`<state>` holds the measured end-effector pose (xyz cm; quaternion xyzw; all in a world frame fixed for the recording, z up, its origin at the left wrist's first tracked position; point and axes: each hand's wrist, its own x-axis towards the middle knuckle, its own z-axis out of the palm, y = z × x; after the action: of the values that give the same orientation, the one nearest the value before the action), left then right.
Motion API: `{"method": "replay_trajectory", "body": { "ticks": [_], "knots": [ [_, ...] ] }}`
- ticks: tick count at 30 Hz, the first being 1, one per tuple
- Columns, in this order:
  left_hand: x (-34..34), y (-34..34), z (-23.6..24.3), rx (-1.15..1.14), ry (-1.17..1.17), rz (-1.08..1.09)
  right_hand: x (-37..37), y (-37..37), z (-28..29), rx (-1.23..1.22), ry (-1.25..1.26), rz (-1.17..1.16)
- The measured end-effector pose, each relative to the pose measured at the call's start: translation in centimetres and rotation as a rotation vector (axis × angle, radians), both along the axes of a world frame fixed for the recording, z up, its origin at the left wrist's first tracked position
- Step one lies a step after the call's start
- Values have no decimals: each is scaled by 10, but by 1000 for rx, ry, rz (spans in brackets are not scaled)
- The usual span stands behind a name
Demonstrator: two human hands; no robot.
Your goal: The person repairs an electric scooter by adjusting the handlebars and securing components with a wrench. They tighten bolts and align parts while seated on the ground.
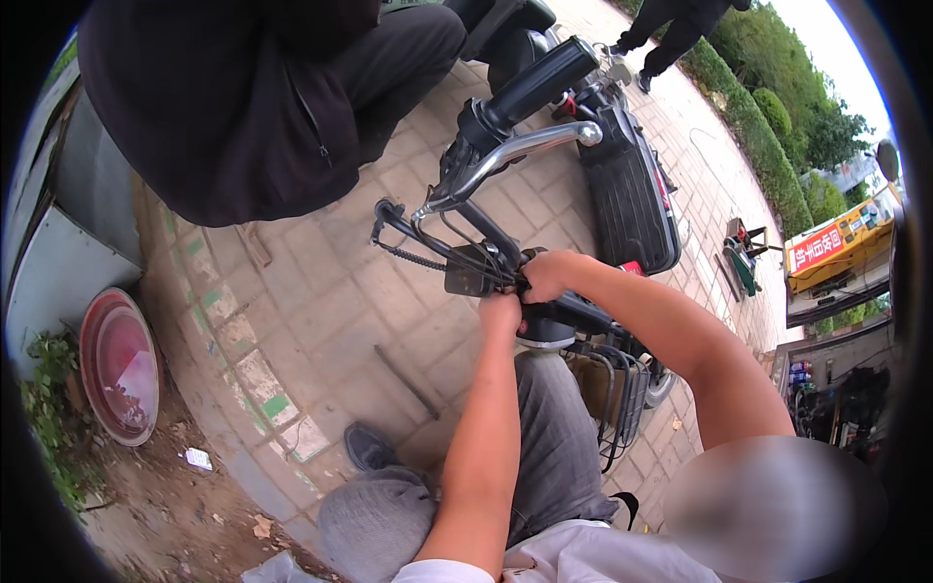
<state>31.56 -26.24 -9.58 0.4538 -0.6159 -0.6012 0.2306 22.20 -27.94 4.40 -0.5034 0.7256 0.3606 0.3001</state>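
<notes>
Both my hands are together at the front of an electric bike, below its handlebar. My left hand is closed at the lower end of a bundle of black cables; its fingertips are partly hidden. Just to its right, my right hand has its fingers curled against the dark steering column, and what they pinch is hidden. Beside my left hand sits a black box-shaped part. Above the hands rise a black rubber handlebar grip and a silver brake lever.
A person in dark clothes crouches at the upper left. Behind the bike stands another vehicle with a black ribbed panel. A reddish basin lies at the left, a metal bar on the paving, and tools farther right.
</notes>
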Motion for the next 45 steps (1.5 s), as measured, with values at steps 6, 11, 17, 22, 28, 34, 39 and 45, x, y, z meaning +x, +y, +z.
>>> {"method": "replay_trajectory", "body": {
  "ticks": [6,11,17,22,28,34,39,45],
  "knots": [
    [31,10,46,-214,-312,-182,22,28,39,-466,-108,-5],
    [39,-3,77,-209,-336,-303,69,32,17,-1097,-140,67],
    [100,-40,25,-467,-263,-537,120,-5,8,-1574,-158,-19],
    [157,-90,113,402,-100,4,104,-7,-11,-1290,-165,-50],
    [133,-130,171,316,-53,15,113,-5,0,-1136,-316,10],
    [119,-169,109,-153,-370,110,130,37,2,-1268,-609,-366],
    [99,-158,116,-224,-392,143,136,116,-49,-1088,-770,-629],
    [119,-166,115,-457,-423,34,118,148,-23,-1366,-784,-878]
  ]
}}
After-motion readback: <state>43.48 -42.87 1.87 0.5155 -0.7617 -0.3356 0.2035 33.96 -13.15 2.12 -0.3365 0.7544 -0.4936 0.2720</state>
